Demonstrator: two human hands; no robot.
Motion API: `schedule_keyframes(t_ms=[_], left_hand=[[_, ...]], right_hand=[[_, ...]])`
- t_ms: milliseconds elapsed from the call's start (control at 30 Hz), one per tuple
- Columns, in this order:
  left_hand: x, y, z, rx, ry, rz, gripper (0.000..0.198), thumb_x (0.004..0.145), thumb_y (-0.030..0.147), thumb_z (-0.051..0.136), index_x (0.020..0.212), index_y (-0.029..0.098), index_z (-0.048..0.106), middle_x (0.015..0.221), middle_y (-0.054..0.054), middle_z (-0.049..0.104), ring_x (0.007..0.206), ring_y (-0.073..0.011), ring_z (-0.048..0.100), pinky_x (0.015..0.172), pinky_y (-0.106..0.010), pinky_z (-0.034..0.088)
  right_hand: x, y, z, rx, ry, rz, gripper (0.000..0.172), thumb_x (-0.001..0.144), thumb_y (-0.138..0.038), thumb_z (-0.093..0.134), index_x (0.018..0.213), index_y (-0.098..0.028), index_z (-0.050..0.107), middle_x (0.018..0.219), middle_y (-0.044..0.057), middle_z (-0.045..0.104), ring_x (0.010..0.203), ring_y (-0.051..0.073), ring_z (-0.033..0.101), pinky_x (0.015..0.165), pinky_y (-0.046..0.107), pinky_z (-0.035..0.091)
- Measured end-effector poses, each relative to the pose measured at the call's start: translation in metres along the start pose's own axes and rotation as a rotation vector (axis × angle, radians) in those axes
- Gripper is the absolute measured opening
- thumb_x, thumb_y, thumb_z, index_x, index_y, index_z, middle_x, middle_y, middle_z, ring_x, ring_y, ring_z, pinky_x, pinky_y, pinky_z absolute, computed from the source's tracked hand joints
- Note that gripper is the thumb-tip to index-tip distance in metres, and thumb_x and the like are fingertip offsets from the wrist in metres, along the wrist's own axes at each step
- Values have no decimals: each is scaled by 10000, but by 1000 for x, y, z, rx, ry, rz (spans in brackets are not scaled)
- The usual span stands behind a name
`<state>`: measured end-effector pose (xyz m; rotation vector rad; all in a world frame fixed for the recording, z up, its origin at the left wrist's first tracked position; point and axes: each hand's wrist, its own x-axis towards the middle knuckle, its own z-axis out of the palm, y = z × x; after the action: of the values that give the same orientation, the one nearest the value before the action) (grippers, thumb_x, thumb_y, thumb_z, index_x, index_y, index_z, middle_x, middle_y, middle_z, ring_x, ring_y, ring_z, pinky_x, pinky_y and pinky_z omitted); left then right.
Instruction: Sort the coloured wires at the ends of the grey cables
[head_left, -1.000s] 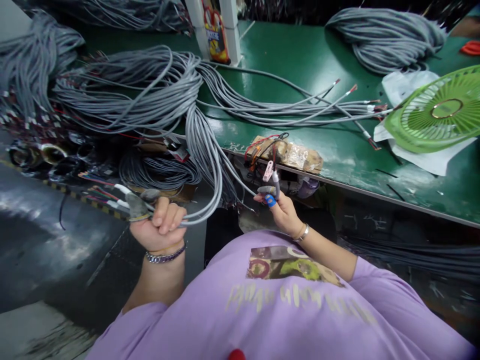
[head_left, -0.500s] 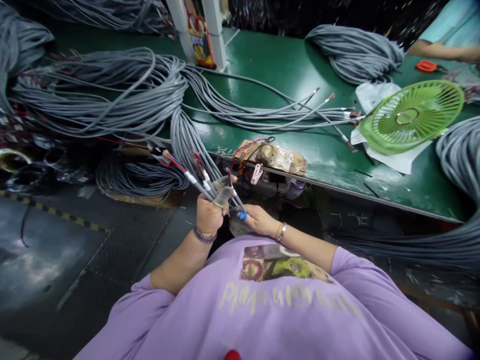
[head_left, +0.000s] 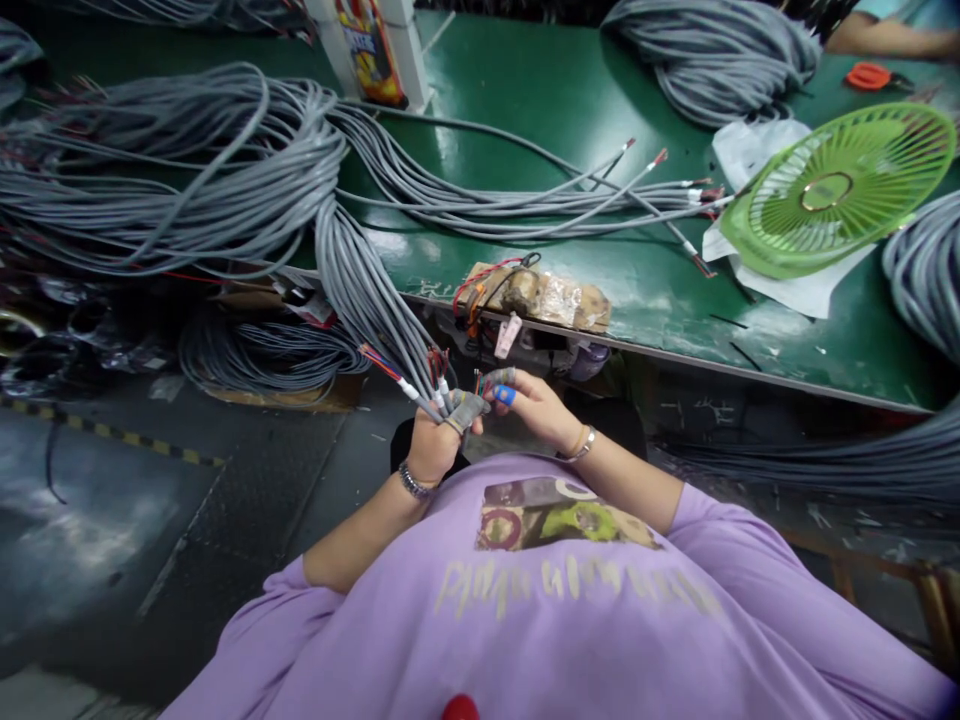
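Note:
My left hand (head_left: 442, 432) is closed around the ends of several grey cables (head_left: 373, 300), its thumb and fingertips covered in grey. Stripped ends with red, blue and white wires (head_left: 386, 367) stick out past it to the upper left. My right hand (head_left: 534, 402), with blue tape on a finger, pinches the thin coloured wires (head_left: 480, 380) of a cable end close to the left fingertips. From my left hand the cables run up to a large grey bundle (head_left: 247, 170) on the green table (head_left: 510, 90).
Cable ends lie across the table towards a green fan (head_left: 829, 195). A wooden block (head_left: 555, 300) with wires and a pink clip (head_left: 508, 336) sits at the edge. Orange-handled scissors (head_left: 868, 76) lie near another person's arm (head_left: 885, 38). Coils (head_left: 270, 350) rest below.
The view has shifted a little. My right hand has moved up to the wire tips, its fingers now pinched there. My left hand has turned and still grips the cables.

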<state>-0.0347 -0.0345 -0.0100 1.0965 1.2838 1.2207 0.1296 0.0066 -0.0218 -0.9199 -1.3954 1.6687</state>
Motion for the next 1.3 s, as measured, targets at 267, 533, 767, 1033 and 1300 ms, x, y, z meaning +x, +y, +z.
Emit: schedule_keyframes(t_ms=[267, 533, 767, 1033, 1300], left_hand=[[5, -1, -9, 37, -288, -102, 431, 865, 517, 603, 656, 153, 700, 554, -42, 630, 437, -78, 408, 445, -227, 303], [12, 3, -13, -95, -378, -244, 376, 713, 495, 750, 625, 133, 694, 545, -71, 648, 415, -86, 427, 412, -231, 260], [5, 4, 5, -109, -90, -199, 283, 629, 384, 814, 590, 142, 673, 516, -31, 637, 400, -65, 409, 411, -212, 254], [8, 3, 4, -45, -190, -170, 272, 707, 377, 766, 606, 139, 683, 541, -30, 641, 423, -58, 393, 429, -210, 287], [11, 6, 11, -207, 5, -216, 262, 624, 351, 809, 636, 140, 653, 549, -40, 666, 423, -83, 502, 378, -186, 270]], right_hand=[[0, -14, 6, 183, 61, 37, 418, 683, -507, 793, 798, -158, 595, 681, -23, 588, 578, 78, 516, 562, 221, 446], [1, -21, 2, 220, -41, 8, 425, 763, -545, 718, 920, -160, 629, 705, -13, 613, 554, 75, 526, 554, 228, 475], [-2, -18, 3, 203, 59, 101, 462, 624, -464, 839, 879, -168, 592, 762, -6, 630, 630, 94, 563, 529, 203, 467], [2, -19, 3, 122, 122, 103, 409, 653, -475, 805, 793, -153, 596, 676, -23, 588, 554, 73, 497, 518, 212, 433], [4, -19, 6, 100, 165, 78, 426, 671, -521, 784, 783, -165, 579, 647, -29, 574, 543, 77, 494, 501, 211, 416]])
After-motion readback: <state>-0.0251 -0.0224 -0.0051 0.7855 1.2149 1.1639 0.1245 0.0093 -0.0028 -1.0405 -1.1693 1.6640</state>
